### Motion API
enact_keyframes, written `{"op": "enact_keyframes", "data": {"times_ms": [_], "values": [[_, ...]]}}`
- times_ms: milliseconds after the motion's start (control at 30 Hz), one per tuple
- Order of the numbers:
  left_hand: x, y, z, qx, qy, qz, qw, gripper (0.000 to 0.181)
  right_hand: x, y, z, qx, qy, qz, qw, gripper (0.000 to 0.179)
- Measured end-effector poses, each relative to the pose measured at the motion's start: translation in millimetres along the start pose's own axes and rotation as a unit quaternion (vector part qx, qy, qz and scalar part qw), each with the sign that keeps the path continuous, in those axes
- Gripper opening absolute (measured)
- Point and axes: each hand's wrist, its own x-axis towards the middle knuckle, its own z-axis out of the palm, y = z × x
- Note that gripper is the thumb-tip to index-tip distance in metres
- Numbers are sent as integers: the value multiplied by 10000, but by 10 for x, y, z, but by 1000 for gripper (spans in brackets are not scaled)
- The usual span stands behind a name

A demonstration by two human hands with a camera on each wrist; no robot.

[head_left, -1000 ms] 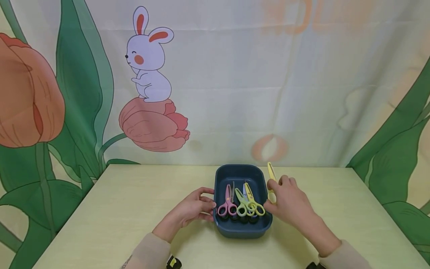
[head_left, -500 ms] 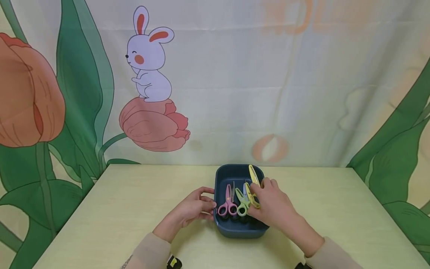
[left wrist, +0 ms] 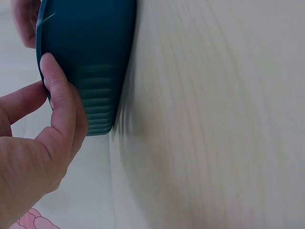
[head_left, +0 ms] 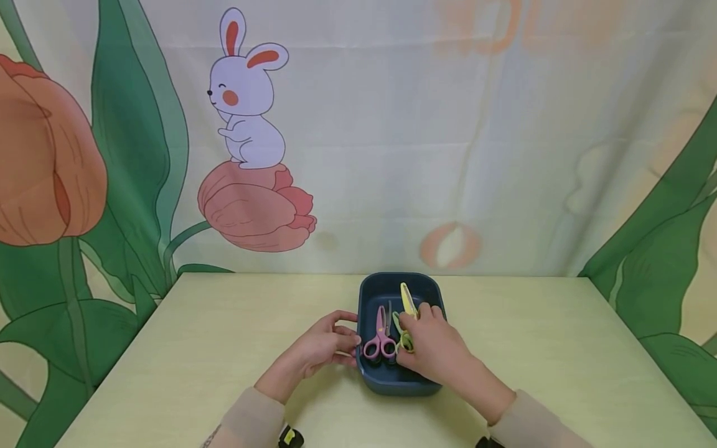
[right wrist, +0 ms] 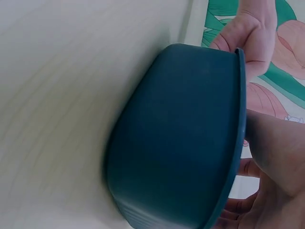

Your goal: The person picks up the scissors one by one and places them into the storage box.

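Note:
A dark blue plastic bin [head_left: 400,389] with rounded corners stands on the table with several scissors inside. At its left rim, my left hand [head_left: 325,342] pinches the edge; the left wrist view shows a finger of that hand [left wrist: 59,95] against the outer wall [left wrist: 90,33]. My right hand [head_left: 434,342] is over the bin's right half, holding yellow scissors [head_left: 407,297] with the blade pointing away from me. Pink scissors [head_left: 380,342] lie on the left. Partly covered by the right hand are green scissors [head_left: 404,341]. From the right wrist view, the bin wall [right wrist: 176,133] hides the scissors.
The pale table [head_left: 235,336] extends on both sides of the bin. Behind it hangs a printed curtain [head_left: 358,155] with a rabbit and tulips. A black object with a yellow patch [head_left: 290,437] shows beside the left sleeve.
My right hand has carried the yellow scissors leftward from outside the bin's right rim to over its inside, covering other scissors there. The left hand and the bin have stayed put.

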Motion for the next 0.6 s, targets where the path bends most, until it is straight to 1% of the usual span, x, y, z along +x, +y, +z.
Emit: {"op": "enact_keyframes", "data": {"times_ms": [133, 267, 433, 600], "values": [[0, -3, -6, 0, 0, 0, 10000, 52, 36, -42, 36, -74, -63, -77, 9999, 48], [3, 3, -14, -20, 26, -25, 10000, 52, 66, -84, 70, -217, -13, -184, 9996, 52], [-4, 14, -14, 5, 11, -40, 10000, 52, 67, -119, 94, -329, 92, -252, 9991, 48], [-2, 10, -13, -29, -35, -23, 10000, 53, 42, -97, 93, -408, 185, -160, 9989, 43]]}}
